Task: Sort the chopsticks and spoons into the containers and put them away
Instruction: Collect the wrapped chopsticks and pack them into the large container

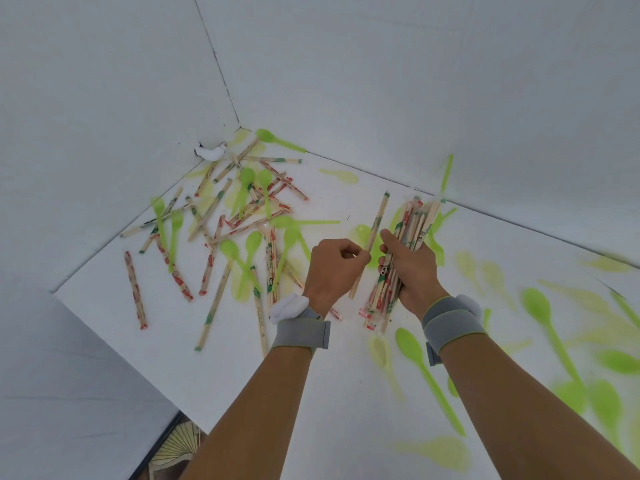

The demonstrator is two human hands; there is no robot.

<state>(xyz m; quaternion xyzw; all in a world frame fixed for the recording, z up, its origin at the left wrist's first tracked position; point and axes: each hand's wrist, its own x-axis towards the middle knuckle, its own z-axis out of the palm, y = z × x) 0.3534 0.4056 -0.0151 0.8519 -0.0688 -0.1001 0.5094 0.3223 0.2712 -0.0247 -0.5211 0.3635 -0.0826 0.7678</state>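
Note:
My right hand (410,268) grips a thick bundle of wrapped chopsticks (408,233), held upright above the white table (311,375). Just left of it, my left hand (334,265) pinches a single wrapped chopstick pair (377,220) that leans toward the bundle. Several more wrapped chopsticks (135,289) and green plastic spoons (230,251) lie scattered in a heap toward the far left corner. On the right, several green spoons (415,355) lie loose on the table. No container is in view.
White walls (346,81) enclose the table at the back and the left, meeting in a corner with a scrap of white paper (213,153). The table's left front edge drops off to a floor with a patterned fan (180,441).

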